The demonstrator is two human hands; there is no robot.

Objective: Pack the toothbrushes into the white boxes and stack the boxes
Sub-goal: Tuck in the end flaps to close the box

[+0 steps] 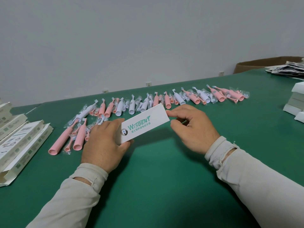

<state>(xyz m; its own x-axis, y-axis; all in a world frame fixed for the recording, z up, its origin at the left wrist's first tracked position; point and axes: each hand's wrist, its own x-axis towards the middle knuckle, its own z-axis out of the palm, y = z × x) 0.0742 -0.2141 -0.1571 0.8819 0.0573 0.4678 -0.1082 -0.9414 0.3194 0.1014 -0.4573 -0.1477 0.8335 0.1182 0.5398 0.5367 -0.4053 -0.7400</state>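
Viewing from the head camera: a white box (145, 123) printed with green "WISDENT" lettering is held between both hands just above the green table (164, 170), slanted with its right end farther from the person. The left hand (105, 143) grips the box's near-left end, thumb curled under its lower edge and fingers wrapped behind. The right hand (191, 127) pinches the box's far-right corner between thumb and forefinger; the remaining fingers are loosely curled and apart from it. Both arms wear pale sleeves (256, 183) with frayed cuffs. Beyond the box, a long row of pink and white toothbrushes (166, 100) in clear wrappers runs across the table; a further cluster of pink toothbrushes (70, 137) lies left of the box. Further left of the box, flat unfolded cartons (21, 142) lie in a pile. Well right of the box, closed white boxes (296, 101) stand stacked at the table edge, with a heap of leaflets (287, 68) and a brown carton (263, 64) behind them.
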